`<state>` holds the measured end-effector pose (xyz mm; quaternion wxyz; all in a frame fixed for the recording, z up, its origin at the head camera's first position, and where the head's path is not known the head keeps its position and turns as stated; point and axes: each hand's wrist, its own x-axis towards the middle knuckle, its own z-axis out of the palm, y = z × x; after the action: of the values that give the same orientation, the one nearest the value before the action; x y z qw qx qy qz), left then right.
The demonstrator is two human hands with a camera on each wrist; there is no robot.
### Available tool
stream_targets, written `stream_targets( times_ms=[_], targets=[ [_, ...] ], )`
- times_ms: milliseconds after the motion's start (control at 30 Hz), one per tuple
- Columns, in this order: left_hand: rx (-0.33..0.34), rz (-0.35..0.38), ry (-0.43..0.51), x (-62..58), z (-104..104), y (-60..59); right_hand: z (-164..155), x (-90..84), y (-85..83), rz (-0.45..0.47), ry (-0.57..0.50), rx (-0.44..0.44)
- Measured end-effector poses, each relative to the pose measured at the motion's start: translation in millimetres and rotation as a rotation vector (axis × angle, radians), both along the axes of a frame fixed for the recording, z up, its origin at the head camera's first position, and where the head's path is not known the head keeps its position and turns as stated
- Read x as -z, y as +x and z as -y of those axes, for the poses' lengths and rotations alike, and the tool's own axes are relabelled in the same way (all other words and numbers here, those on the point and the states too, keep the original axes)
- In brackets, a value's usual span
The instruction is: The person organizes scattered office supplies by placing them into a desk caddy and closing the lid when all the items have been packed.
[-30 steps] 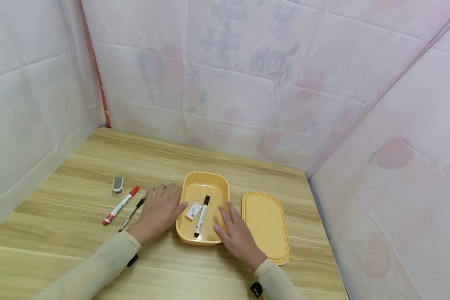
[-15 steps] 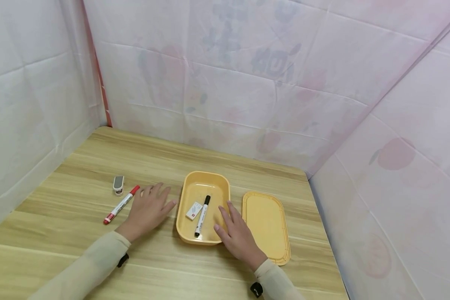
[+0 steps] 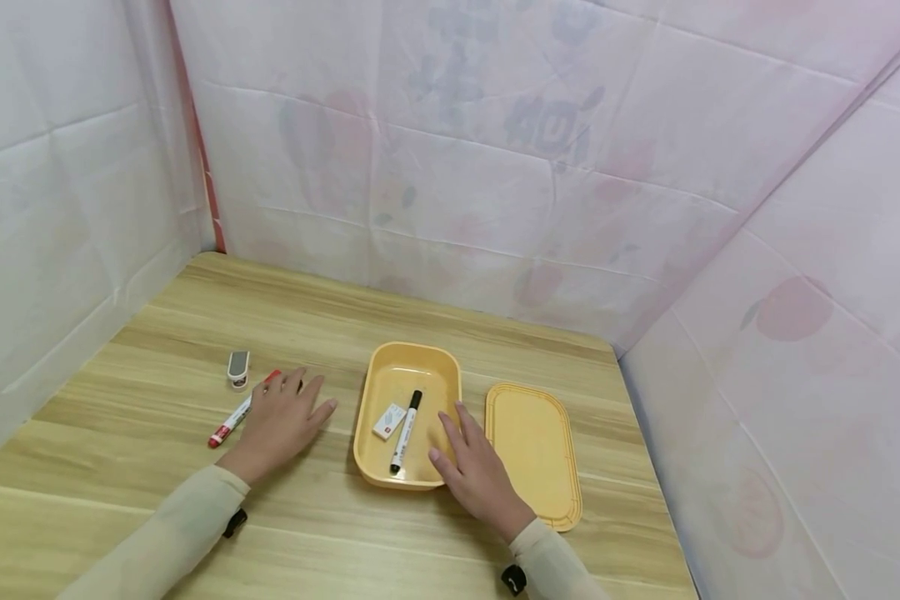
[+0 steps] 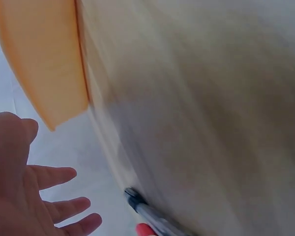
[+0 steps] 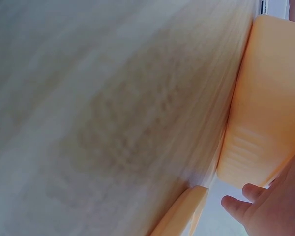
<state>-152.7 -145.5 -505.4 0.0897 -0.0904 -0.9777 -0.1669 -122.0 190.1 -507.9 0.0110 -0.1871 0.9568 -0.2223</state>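
My left hand (image 3: 281, 421), its fingers spread and holding nothing, is over the red marker (image 3: 230, 423) and covers part of it. In the left wrist view a pen (image 4: 160, 219) with a dark end lies below the fingers, beside a red tip. The head view hides most or all of that pen behind the hand. My right hand (image 3: 476, 471) is at the right rim of the yellow box (image 3: 408, 354), fingers relaxed; whether it touches the rim is hard to tell. Inside the box lie a black marker (image 3: 406, 433) and a small white packet (image 3: 388, 422).
The box's yellow lid (image 3: 534, 450) lies flat on the wooden table (image 3: 322, 533), right of the box and partly behind my right hand. A small grey-and-white object (image 3: 238, 368) stands beyond the red marker. White sheeting (image 3: 457, 192) walls the table's back and sides.
My left hand has moved left, away from the box's left side, and now covers the pen and part of the red marker. The right hand and the box have stayed in place.
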Motion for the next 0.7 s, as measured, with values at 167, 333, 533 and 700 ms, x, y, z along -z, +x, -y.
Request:
stream_targets(
  times_ms=[167, 333, 533, 700],
  targets=[
    [-0.017, 0.027, 0.019, 5.4, 7, 5.4, 0, 0.0, 1.2, -0.006, -0.004, -0.009],
    [-0.017, 0.025, 0.041, 9.0, 9, 5.7, -2, -1.5, 3.2, -0.003, -0.017, -0.012],
    [-0.015, 0.030, 0.051, 7.7, 12, 1.0, -3, -1.5, 1.3, 0.007, -0.021, 0.008],
    [-0.024, 0.060, 0.061, 5.3, 18, -0.6, 0, -1.8, -0.2, 0.012, -0.022, 0.003]
  ],
)
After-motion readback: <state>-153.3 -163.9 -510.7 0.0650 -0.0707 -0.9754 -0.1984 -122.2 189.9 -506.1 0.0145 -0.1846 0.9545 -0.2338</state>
